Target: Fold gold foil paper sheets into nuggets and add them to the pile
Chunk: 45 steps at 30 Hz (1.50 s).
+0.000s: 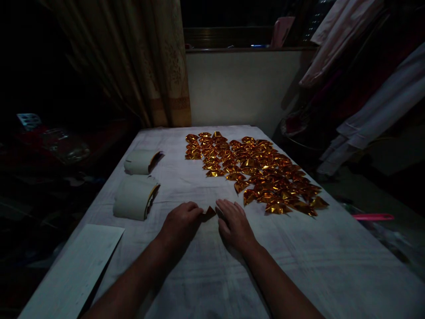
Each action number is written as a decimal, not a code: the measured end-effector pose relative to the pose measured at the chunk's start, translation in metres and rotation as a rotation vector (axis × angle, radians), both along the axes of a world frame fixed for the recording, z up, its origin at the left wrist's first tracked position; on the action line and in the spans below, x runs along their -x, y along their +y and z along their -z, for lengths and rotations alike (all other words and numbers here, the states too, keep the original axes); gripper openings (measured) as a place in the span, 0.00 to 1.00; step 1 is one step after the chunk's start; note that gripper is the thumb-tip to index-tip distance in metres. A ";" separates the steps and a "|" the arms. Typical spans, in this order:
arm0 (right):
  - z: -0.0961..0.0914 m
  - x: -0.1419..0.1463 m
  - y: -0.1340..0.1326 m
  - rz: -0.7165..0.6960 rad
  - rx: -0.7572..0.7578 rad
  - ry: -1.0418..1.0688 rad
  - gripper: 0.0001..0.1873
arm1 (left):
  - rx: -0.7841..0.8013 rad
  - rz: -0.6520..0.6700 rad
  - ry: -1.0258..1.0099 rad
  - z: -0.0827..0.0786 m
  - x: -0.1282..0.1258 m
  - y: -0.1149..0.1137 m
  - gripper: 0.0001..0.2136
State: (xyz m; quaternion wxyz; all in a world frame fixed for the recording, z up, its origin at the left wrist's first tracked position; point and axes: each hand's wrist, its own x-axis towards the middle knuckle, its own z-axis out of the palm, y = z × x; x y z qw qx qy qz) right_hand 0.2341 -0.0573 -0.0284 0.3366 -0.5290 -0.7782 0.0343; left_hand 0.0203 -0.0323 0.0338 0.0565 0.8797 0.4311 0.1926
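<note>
A small folded piece of gold foil paper stands over the cloth between my hands, its peak pointing up and its near side in shadow. My left hand pinches its left end between thumb and fingers. At its right end is my right hand, fingers stretched out and thumb apart; whether the fingertips touch the foil I cannot tell. Beyond my hands, many finished gold foil ingots lie in crowded rows on the right half of the table.
A white cloth covers the table. Two curved stacks of paper with pale backs lie at left, near a flat white board. A curtain hangs behind; clothes hang at right. A pink handle shows beyond the right edge.
</note>
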 end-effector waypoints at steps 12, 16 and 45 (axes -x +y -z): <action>-0.014 0.001 -0.002 -0.109 0.026 0.079 0.14 | -0.022 0.110 -0.180 0.023 0.019 0.032 0.10; -0.017 -0.001 0.005 -0.071 0.066 0.078 0.14 | 0.080 -0.057 -0.129 0.021 0.020 0.012 0.16; -0.028 0.022 0.017 -0.302 0.061 -0.080 0.20 | 0.386 0.177 0.101 0.014 0.042 0.044 0.32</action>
